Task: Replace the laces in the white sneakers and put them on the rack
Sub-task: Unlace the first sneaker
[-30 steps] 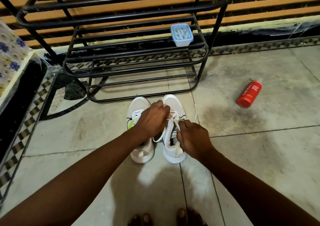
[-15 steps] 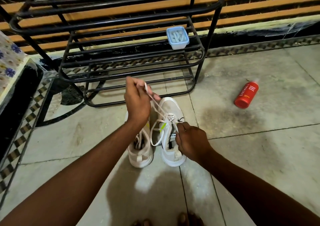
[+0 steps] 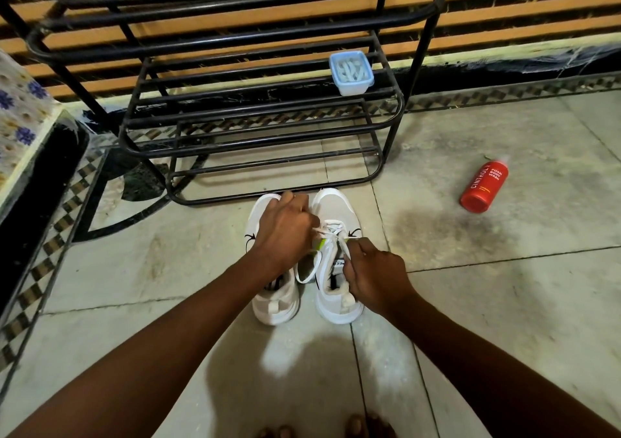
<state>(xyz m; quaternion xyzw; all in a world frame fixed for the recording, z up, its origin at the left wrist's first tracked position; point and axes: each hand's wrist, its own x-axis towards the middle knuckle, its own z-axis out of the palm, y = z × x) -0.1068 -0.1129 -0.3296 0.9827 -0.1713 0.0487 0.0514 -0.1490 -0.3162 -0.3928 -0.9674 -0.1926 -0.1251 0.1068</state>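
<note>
Two white sneakers stand side by side on the floor just in front of the black metal rack point(image 3: 255, 121). The left sneaker point(image 3: 275, 303) is partly hidden under my left hand point(image 3: 285, 232), whose curled fingers pinch the white lace point(image 3: 331, 232) of the right sneaker point(image 3: 336, 209). My right hand point(image 3: 373, 276) pinches the other lace end over the right sneaker's tongue. A slack loop of lace point(image 3: 307, 274) hangs between the two shoes.
A small blue-lidded plastic box point(image 3: 351, 73) holding white laces sits on a middle rack shelf. A red body wash bottle point(image 3: 484, 184) lies on the tiles to the right. A floral-covered ledge point(image 3: 20, 128) stands at the left. My toes point(image 3: 322, 429) show at the bottom edge.
My left hand, raised half a second ago with the lace pulled up taut, has come back down to the sneakers. My right hand has stayed at the right sneaker's tongue.
</note>
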